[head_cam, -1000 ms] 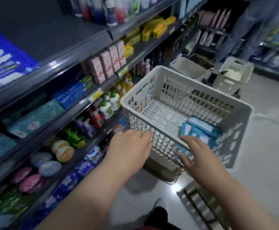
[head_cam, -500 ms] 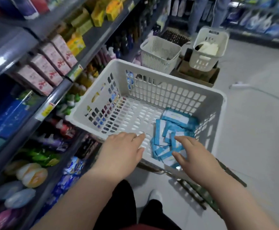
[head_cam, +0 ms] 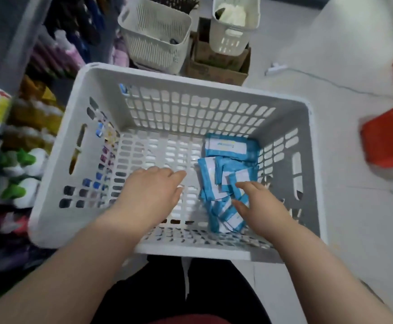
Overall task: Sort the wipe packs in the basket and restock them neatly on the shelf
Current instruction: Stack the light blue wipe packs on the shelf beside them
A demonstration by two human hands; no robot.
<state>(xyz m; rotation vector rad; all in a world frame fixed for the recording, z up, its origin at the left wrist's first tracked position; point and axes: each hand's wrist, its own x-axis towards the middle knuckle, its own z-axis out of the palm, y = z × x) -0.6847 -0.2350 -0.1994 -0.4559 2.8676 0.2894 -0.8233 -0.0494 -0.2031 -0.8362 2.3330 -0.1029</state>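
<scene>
A large white perforated basket [head_cam: 50, 206] sits right below me. Several blue-and-white wipe packs [head_cam: 216, 181] lie in a loose heap at its right side, with one bigger pack [head_cam: 228, 147] flat behind them. My left hand [head_cam: 151, 195] reaches into the basket, palm down, fingers pointing toward the heap, and holds nothing. My right hand [head_cam: 258, 204] is over the near part of the heap, fingers spread and touching the top packs without a closed grip. The shelf [head_cam: 20, 127] with bottles and boxes runs along the left.
Two smaller cream baskets [head_cam: 155, 33] [head_cam: 235, 26] stand on cardboard boxes [head_cam: 216, 66] beyond the big basket. Red items [head_cam: 387, 139] lie on the floor at the right. A white cable [head_cam: 307, 77] crosses the pale floor.
The view has tilted down from the aisle to straight over the basket. Both hands have moved from the near rim into the basket, the right one onto the wipe packs.
</scene>
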